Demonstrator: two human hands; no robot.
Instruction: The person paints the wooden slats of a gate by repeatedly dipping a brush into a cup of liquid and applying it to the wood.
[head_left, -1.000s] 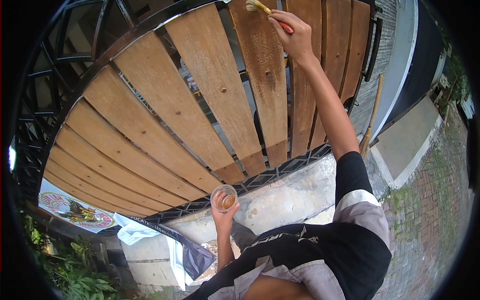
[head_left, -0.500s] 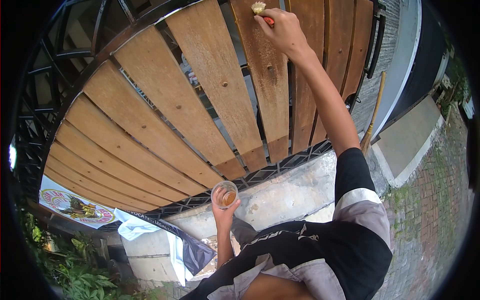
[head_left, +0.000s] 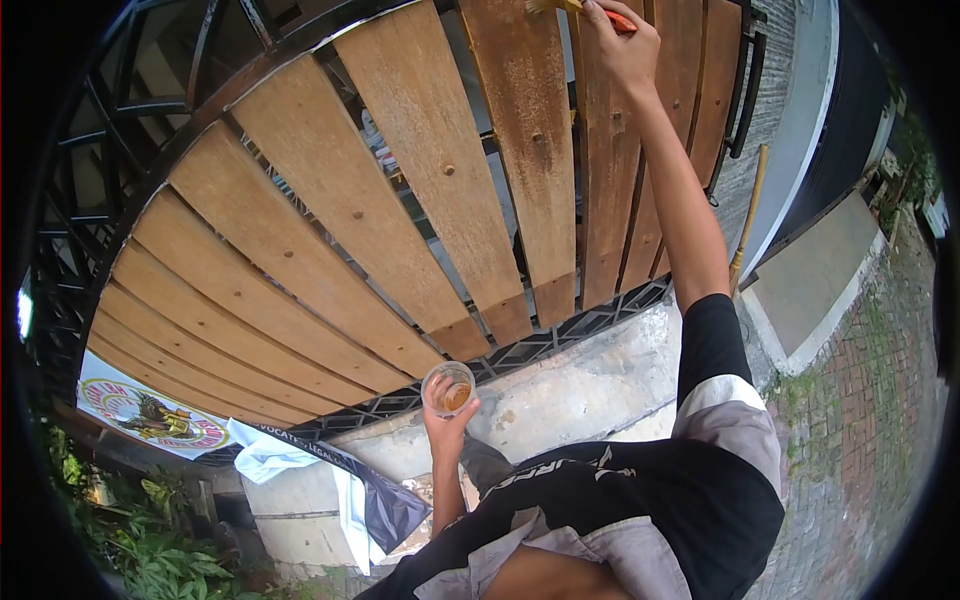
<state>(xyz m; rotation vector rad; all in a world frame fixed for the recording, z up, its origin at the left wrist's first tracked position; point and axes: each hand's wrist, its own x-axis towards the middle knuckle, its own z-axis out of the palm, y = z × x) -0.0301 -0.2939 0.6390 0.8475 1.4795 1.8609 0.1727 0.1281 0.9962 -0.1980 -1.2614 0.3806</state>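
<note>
My right hand [head_left: 622, 45] grips a paintbrush with a red-orange handle [head_left: 622, 22] at the top of the view. Its pale bristles [head_left: 548, 5] are at the upper part of a wooden slat [head_left: 537, 140], which looks darker and stained above and paler below. Low in the middle, my left hand [head_left: 447, 428] is closed around a clear plastic cup [head_left: 449, 389] with amber liquid at the bottom. The cup is held in front of the lower ends of the slats.
More wooden slats [head_left: 350, 200] on a dark metal frame fan out to the left. A banner [head_left: 150, 410] and white cloth [head_left: 270, 455] hang at lower left, above plants [head_left: 170, 550]. A broom [head_left: 750, 210] leans at right, near brick paving [head_left: 850, 440].
My right hand has moved up and to the right, and the brush has turned to lie more sideways. My left hand and the cup have hardly moved.
</note>
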